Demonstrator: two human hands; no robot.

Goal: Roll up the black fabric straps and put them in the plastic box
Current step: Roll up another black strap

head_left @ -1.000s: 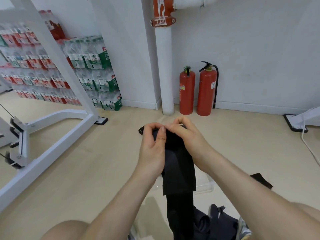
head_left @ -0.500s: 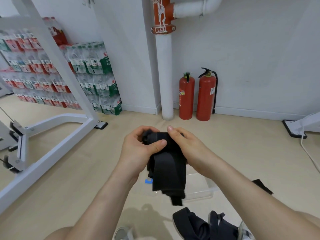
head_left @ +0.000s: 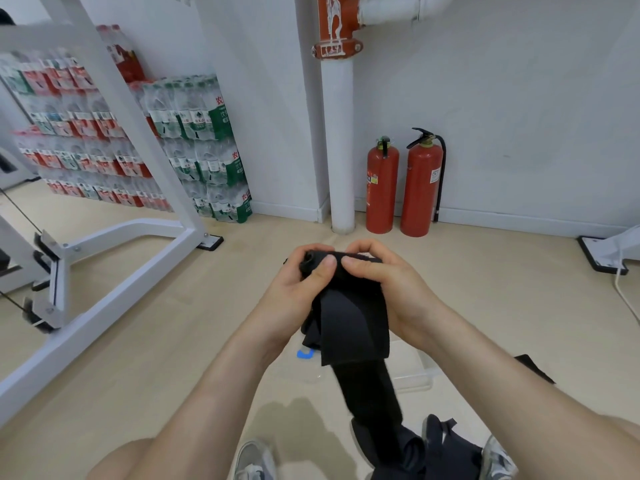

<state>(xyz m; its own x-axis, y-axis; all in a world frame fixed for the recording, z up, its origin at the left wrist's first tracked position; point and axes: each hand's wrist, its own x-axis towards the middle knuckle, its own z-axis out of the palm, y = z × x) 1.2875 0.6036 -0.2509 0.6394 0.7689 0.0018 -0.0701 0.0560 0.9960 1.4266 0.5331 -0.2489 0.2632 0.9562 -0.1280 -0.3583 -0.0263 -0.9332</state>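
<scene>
The floor [head_left: 145, 341] takes the lower half of the view and meets the white wall [head_left: 519, 98] at a skirting edge. On the left, a white frame [head_left: 121, 301] runs slanting across the floor, and its foot ends near the wall corner. Behind it, bottle packs [head_left: 194, 140] are stacked against the wall. A pipe [head_left: 341, 150] comes down to the floor, and two extinguishers [head_left: 382, 192] [head_left: 420, 188] stand just beside it, at the wall edge. A stand base [head_left: 602, 254] sits at the right edge of the floor.

Bare floor lies between the hands and the wall. There is also bare floor on the left up to the frame, and on the right up to the stand base.

A clear box [head_left: 415, 375] rests on the floor under the right forearm, partly hidden. A heap of dark straps [head_left: 446, 455] lies at the bottom edge, between two shoes [head_left: 254, 459] [head_left: 497, 459].

The strap [head_left: 349, 320] is held in the air over the box. Its upper end is rolled and the loose part hangs down to the heap. The left hand [head_left: 294, 292] grips the left end of the roll, fingers curled round it and thumb on top. The right hand [head_left: 391, 285] grips the right side, thumb laid over the roll and fingers bent behind it.

A small blue mark [head_left: 304, 354] is on the floor, just left of the hanging part.
</scene>
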